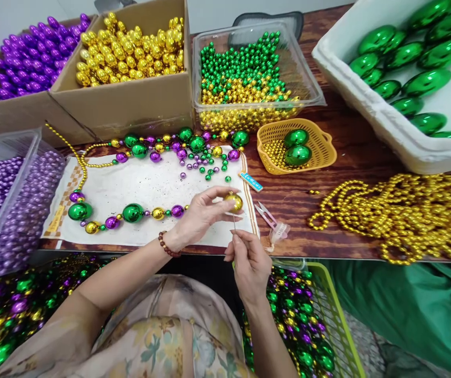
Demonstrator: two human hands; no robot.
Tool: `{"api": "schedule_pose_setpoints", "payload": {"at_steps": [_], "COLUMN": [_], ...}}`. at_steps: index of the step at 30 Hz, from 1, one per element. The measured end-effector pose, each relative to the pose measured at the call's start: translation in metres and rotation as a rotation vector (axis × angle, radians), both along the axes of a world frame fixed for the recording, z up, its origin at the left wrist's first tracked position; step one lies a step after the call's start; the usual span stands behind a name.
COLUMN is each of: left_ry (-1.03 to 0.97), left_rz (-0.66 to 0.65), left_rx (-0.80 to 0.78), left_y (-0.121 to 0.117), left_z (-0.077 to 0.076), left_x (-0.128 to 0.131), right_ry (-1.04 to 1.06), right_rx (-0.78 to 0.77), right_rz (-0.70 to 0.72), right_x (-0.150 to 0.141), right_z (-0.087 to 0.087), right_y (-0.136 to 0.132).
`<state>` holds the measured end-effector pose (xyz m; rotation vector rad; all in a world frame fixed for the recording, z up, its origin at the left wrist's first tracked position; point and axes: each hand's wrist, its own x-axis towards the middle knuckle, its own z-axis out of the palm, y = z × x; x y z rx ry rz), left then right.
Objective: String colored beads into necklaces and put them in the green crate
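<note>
Threading a gold bead [234, 202], by our reading.
Left hand [205, 211] half-curled, fingertips pinching it over the white cloth's [154, 184] right end; right hand [249, 265], nearly closed, pinches a thin needle or wire [233, 223] below. Next likely calls for steady alignment; we can't tell whether it's through.

Small scissors [274, 221] lie near a blue packet [251, 181]; a white foam box [357, 97] stands at right, a green cloth [414, 299] below

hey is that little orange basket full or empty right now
Partly filled: the orange basket holds small gold beads and two large green beads, with its inner wall partly bare.
</note>
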<state>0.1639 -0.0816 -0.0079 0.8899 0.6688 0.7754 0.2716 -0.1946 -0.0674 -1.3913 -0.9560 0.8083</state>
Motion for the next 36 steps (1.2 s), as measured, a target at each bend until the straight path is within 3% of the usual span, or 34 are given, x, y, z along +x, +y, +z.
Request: {"api": "schedule_pose_setpoints", "payload": {"at_steps": [4, 8, 10, 13, 16, 19, 24, 27, 30, 36], "left_ry": [0.339, 0.930, 1.226, 1.423, 1.422, 1.257, 0.479, 0.153, 0.024, -0.046], "left_rz": [-0.142, -0.136, -0.239, -0.438, -0.489, -0.387, -0.213, -0.190, -0.160, -0.100], "left_rx": [0.382, 0.917, 1.122, 1.301, 1.347, 1.200, 0.399, 0.068, -0.067, -0.181], "left_y": [0.012, 0.065, 0.087, 0.102, 0.106, 0.109, 0.095, 0.076, 0.062, 0.055], "left_z": [-0.008, -0.007, -0.009, -0.017, -0.024, -0.023, -0.002, 0.009, 0.013, 0.014], "left_x": [-0.001, 0.000, 0.008, 0.026, 0.038, 0.038, 0.019, 0.008, 0.003, 0.000], "right_ry": [0.158, 0.273, 0.295, 0.321, 0.339, 0.318, 0.227, 0.161, 0.090, 0.017], "right_rx": [0.018, 0.019, 0.015, 0.020, 0.022, 0.011, 0.017, 0.031, 0.052, 0.056], "right_rz": [-0.156, -0.249, -0.252, -0.231, -0.202, -0.185, -0.148, -0.122, -0.105, -0.098], "right_x": [0.014, 0.028, 0.029, 0.023, 0.018, 0.017, 0.022, 0.023, 0.023, 0.023], "right_z": [0.004, 0.004, 0.004, 0.001, -0.001, -0.004, -0.008, -0.008, -0.006, 0.001], "right_y": [0.009, 0.010, 0.008, 0.005, 0.003, -0.001, -0.008, -0.013, -0.016, -0.021]}}
